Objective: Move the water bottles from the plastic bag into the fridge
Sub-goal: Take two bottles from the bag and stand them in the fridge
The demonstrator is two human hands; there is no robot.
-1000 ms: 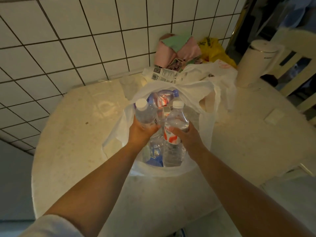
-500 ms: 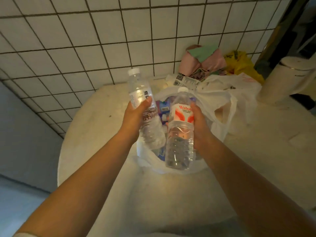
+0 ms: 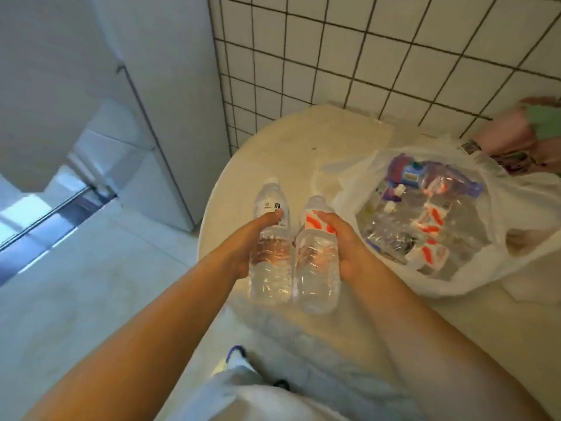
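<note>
My left hand (image 3: pixel 246 241) grips a clear water bottle with a white label (image 3: pixel 271 262). My right hand (image 3: pixel 346 244) grips a second clear bottle with a red-and-white label (image 3: pixel 317 268). Both bottles are held side by side over the left edge of the round table (image 3: pixel 291 153), left of the bag. The white plastic bag (image 3: pixel 516 226) lies open on the table at right, with several more bottles (image 3: pixel 431 220) inside. The white fridge (image 3: pixel 145 86) stands at the upper left, its doors closed.
A tiled wall (image 3: pixel 364 56) runs behind the table. Pink and green cloth (image 3: pixel 534 129) lies at the table's far right. Pale floor (image 3: pixel 76 268) spreads between me and the fridge. My light trousers show at the bottom.
Both hands lifted the two bottles out of the bag and carried them left past the table's edge. The view swung left, bringing the fridge into sight.
</note>
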